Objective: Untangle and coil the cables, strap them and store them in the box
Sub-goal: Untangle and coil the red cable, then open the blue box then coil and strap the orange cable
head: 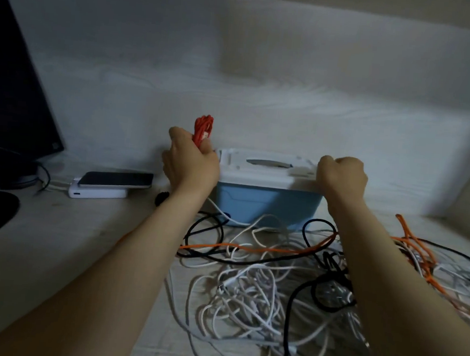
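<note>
Presently the storing step is in hand for one cable only. The left hand [192, 162] is clamped round a coiled red cable [203, 128], held upright just beside the left end of the box [257, 204]; whether a strap is on the coil cannot be told. The right hand [342, 175] is closed at the right edge of the white lid [256, 168], fingers curled over the rim, apparently gripping it. The lid sits shut on the blue box, which stands on the tabletop [57, 235] against the wall.

In front of the box lies the tangle of cables [262, 285], white, black and orange, unsorted, so the task is judged barely begun.

Next move, as judged: lift the lid clear with the right hand, then lower the red coil inside without letting it spring loose. A phone [117, 179] rests on a white power bank [99, 193] to the left, well apart.
</note>
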Tool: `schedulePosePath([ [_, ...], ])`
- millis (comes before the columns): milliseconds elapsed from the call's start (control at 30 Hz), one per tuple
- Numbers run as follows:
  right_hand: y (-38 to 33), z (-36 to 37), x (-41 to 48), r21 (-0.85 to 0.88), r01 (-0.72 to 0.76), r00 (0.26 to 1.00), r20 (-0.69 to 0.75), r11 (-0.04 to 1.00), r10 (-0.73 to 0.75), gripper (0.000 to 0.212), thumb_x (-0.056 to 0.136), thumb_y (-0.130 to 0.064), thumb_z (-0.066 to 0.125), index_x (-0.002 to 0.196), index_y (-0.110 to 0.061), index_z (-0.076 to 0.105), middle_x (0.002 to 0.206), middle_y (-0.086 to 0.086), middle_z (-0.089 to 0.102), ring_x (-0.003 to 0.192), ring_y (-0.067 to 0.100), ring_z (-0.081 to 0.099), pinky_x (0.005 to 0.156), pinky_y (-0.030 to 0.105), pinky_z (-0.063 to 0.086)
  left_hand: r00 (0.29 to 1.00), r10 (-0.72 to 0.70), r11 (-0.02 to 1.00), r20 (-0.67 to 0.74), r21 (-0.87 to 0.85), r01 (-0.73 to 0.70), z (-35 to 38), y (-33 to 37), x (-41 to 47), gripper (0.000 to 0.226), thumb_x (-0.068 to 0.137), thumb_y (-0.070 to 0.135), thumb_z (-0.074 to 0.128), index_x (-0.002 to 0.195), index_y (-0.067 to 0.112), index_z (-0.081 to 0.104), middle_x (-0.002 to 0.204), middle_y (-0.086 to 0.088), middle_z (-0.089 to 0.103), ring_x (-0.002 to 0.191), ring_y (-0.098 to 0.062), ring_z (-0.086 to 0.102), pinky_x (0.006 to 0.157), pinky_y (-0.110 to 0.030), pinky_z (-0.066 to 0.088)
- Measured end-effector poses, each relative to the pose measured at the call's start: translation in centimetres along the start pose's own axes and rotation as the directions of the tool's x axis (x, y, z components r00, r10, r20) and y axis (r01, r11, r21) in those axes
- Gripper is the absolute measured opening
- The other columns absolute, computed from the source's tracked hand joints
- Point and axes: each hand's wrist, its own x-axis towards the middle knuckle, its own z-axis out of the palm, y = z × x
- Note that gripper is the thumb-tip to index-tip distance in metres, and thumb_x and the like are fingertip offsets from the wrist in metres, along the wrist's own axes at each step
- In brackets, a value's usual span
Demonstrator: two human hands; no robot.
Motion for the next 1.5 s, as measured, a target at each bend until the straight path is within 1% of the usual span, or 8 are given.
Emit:
schedulePosePath([
  [200,0.9,1.1,1.5,-0.009,-0.108,0.994,-0.008,0.994,0.107,0.014,0.08,-0.024,0.05,0.076,-0.011,0.046,0.082,0.011,0.052,0.079,0.032,0.046,0.073,0.043,0.04,0.974,-0.212,0.976,0.085,0.067,0.207,2.1,-0.9,0.3,0.038,0.1,0.013,0.052,0.133,0.003,0.036,0.139,-0.019,0.055,0.123,-0.039,0.058,0.09,-0.038,0.044],
  [300,0.8,1.3,1.7,-0.162,-0.089,0.996,-0.024,0.983,0.086,0.03,0.09,-0.03,0.051,0.102,-0.004,0.059,0.107,0.016,0.061,0.113,0.043,0.055,0.098,0.048,0.045,0.942,-0.319,0.946,0.1,-0.028,0.323,2.1,-1.3,0.4,0.032,0.097,0.02,0.055,0.125,0.004,0.051,0.121,-0.012,0.063,0.102,-0.032,0.063,0.078,-0.035,0.045],
  [433,0.4,1.2,1.6,-0.316,-0.054,0.997,0.042,0.947,0.071,0.036,0.096,-0.04,0.049,0.11,-0.007,0.056,0.13,0.02,0.057,0.132,0.044,0.041,0.107,0.05,0.033,0.939,-0.315,0.946,0.137,-0.036,0.322,1.4,-0.7,0.2,0.018,0.091,0.026,0.062,0.077,0.015,0.065,0.075,-0.003,0.064,0.071,-0.023,0.062,0.057,-0.028,0.043],
  [667,-0.3,1.3,1.3,-0.317,-0.006,0.998,0.057,0.948,0.025,0.031,0.096,-0.039,0.051,0.105,-0.01,0.056,0.134,0.021,0.055,0.133,0.043,0.037,0.11,0.051,0.03,0.957,-0.259,0.965,0.127,0.082,0.25,0.7,1.4,-0.2,0.022,0.083,0.039,0.066,0.082,0.018,0.067,0.082,-0.001,0.066,0.079,-0.03,0.066,0.087,-0.049,0.059],
  [1000,-1.6,0.1,1.8,0.438,0.147,0.988,-0.109,0.887,-0.11,0.047,0.107,-0.024,0.049,0.151,-0.011,0.041,0.141,0.006,0.048,0.124,0.019,0.052,0.1,0.029,0.045,0.988,0.114,0.982,0.104,0.139,-0.128,1.1,3.5,-0.9,0.01,0.089,0.021,0.059,0.099,0.021,0.064,0.116,-0.006,0.043,0.099,-0.029,0.049,0.098,-0.046,0.043],
  [1200,-0.9,-0.4,2.7,0.597,0.158,0.96,-0.278,0.787,0.019,0.047,0.111,-0.028,0.044,0.154,-0.013,0.036,0.149,0.003,0.045,0.124,0.013,0.05,0.099,0.021,0.041,0.825,0.478,0.786,0.3,0.272,-0.555,2.2,3.5,-2.2,0.073,0.085,-0.005,0.06,0.154,0.004,0.037,0.137,-0.018,0.031,0.115,-0.036,0.045,0.099,-0.046,0.041],
  [1367,0.5,-1.7,4.0,0.721,0.092,0.915,-0.334,0.687,0.228,0.031,0.101,-0.019,0.052,0.131,-0.022,0.057,0.113,-0.006,0.052,0.086,0.005,0.058,0.066,0.011,0.044,0.725,0.557,0.743,0.406,0.146,-0.653,3.8,1.7,-2.4,0.056,0.078,-0.02,0.062,0.121,0.011,0.044,0.119,-0.014,0.051,0.1,-0.032,0.053,0.085,-0.053,0.05],
  [1500,1.9,-2.5,4.3,0.786,0.011,0.884,-0.297,0.618,0.361,0.012,0.091,-0.026,0.058,0.083,-0.018,0.055,0.084,-0.001,0.054,0.064,0.014,0.044,0.057,0.027,0.039,0.747,0.52,0.778,0.415,0.131,-0.615,4.4,0.5,-1.6,0.024,0.093,-0.008,0.06,0.104,0.013,0.058,0.102,-0.007,0.064,0.094,-0.024,0.052,0.079,-0.047,0.048],
])
